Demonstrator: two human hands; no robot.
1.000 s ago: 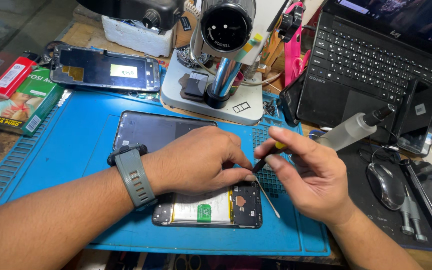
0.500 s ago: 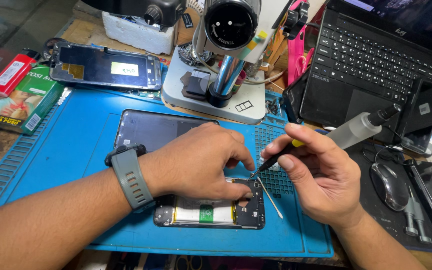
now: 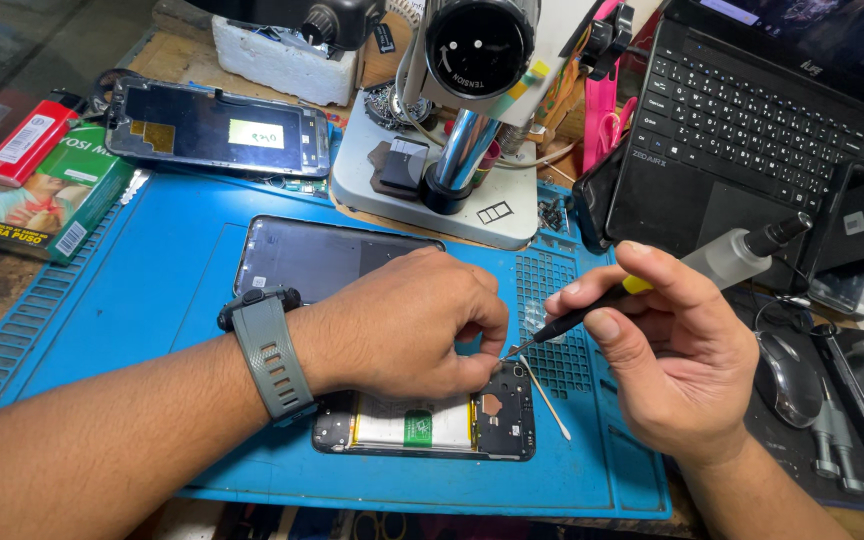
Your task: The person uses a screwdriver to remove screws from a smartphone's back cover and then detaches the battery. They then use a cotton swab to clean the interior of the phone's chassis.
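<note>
The right hand (image 3: 677,365) is edging its screwdriver (image 3: 577,318) tip closer to the opened phone (image 3: 432,425) near the desk's front edge, fingers clamped on it; the left hand (image 3: 407,325) is pinching the phone's top edge.

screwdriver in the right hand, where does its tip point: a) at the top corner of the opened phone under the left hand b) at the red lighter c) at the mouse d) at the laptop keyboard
a: the right hand holds the screwdriver with its tip at the upper right corner of the opened phone, right beside the left hand fingers pressing there.
</note>
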